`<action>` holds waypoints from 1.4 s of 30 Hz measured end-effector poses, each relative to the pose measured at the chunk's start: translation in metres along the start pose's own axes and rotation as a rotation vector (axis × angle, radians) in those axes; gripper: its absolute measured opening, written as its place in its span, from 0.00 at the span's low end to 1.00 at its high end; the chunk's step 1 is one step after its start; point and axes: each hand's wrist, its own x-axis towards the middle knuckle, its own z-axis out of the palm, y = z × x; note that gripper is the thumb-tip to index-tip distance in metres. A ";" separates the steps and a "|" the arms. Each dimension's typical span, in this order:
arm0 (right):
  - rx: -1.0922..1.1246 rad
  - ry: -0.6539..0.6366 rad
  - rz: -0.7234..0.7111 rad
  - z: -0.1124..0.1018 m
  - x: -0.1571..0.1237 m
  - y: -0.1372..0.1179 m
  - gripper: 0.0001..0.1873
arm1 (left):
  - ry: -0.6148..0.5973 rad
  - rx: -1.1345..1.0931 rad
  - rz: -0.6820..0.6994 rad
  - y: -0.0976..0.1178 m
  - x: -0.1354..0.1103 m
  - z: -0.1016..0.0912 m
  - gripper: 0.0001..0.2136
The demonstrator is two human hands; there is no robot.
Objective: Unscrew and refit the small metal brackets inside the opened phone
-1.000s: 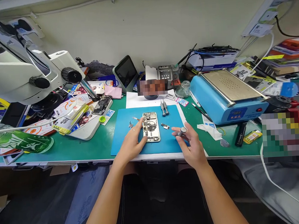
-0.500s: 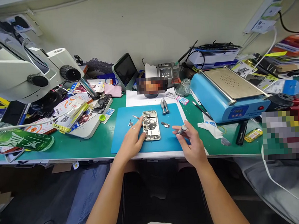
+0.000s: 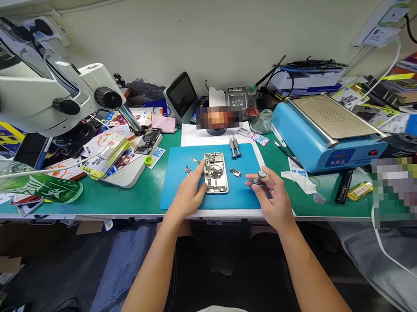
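Observation:
An opened smartphone (image 3: 215, 174) lies on a blue mat (image 3: 173, 158), its inner parts exposed. My left hand (image 3: 186, 194) rests along its left edge, index finger and thumb apart and touching that side. In my right hand (image 3: 275, 196) a short grey screwdriver (image 3: 260, 177) is held between thumb and fingers, to the right of the phone. Its tip cannot be made out. Between phone and screwdriver lies a small dark and silver phone part (image 3: 235, 172). Another small metal part (image 3: 187, 168) sits left of the phone, near a thin strip-like piece (image 3: 195, 161).
Two grey screwdrivers (image 3: 234, 146) lie at the mat's back edge. A glass jar (image 3: 261, 121) and a blue machine with a metal plate (image 3: 328, 135) stand at right. At left are a microscope (image 3: 82, 95), a green bottle (image 3: 52, 187) and boxes. Two areas are pixelated.
The whole view has shifted slightly, so the bench appears further right. Both hands keep nearly the same places by the phone, and the screwdriver stays in my right hand.

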 end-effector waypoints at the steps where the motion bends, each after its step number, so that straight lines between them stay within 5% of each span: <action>1: -0.004 0.007 -0.003 0.000 0.000 0.000 0.27 | 0.001 -0.003 0.000 0.000 0.000 0.000 0.34; 7: 0.087 0.039 -0.043 0.006 0.003 -0.009 0.31 | 0.014 -0.007 -0.004 -0.002 0.004 -0.001 0.37; 14: 0.250 -0.086 -0.058 0.050 0.031 -0.035 0.24 | 0.026 -0.051 0.015 -0.009 0.005 0.001 0.37; 20: 0.285 -0.158 -0.119 0.075 0.042 -0.029 0.23 | 0.018 -0.067 0.035 -0.011 0.005 0.001 0.37; 26: 0.273 -0.248 -0.180 0.079 0.038 -0.021 0.22 | 0.005 -0.063 0.042 -0.012 0.006 0.001 0.38; 42: 0.213 -0.244 -0.225 0.081 0.038 -0.022 0.21 | 0.002 -0.048 0.042 -0.009 0.005 0.000 0.37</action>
